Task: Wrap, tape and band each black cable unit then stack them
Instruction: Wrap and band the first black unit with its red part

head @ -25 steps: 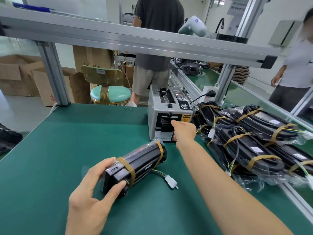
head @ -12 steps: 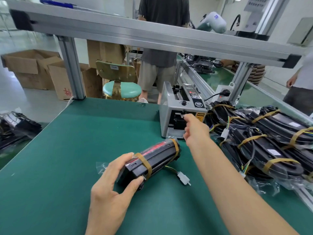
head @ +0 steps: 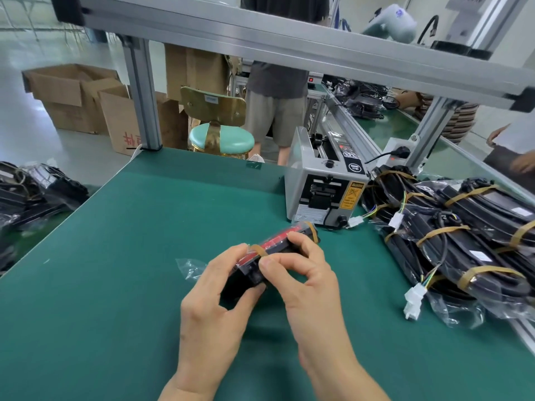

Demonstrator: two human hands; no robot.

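Two hands meet over one black cable unit (head: 273,250) near the middle of the green table (head: 115,256). The left hand (head: 215,296) wraps its fingers round the near end of the unit, thumb underneath on the right side. The right hand (head: 307,282) grips the unit from the right, its thumb and forefinger pinching close to the tan band (head: 258,250) at the near end; whether a strip of tape sits between those fingertips cannot be told. A second tan band (head: 313,229) circles the far end of the unit, and a red face shows along its top. Clear plastic wrap (head: 189,266) sticks out from under the unit to the left, lying on the table.

Right of the hands, a white plug (head: 412,302) on thin wires lies at the near edge of a pile (head: 469,235) of banded, bagged units heaped along the right side of the table.

Beyond the unit, a grey tape dispenser (head: 321,180) stands on the table, its front facing the hands, just left of the pile.

On the far left, off the table edge, lies another heap (head: 34,192) of black parts.

Past the far edge stands a stool (head: 221,138) with a mint seat, with cardboard boxes (head: 84,99) on the floor to its left and a person (head: 278,88) in shorts standing behind it.
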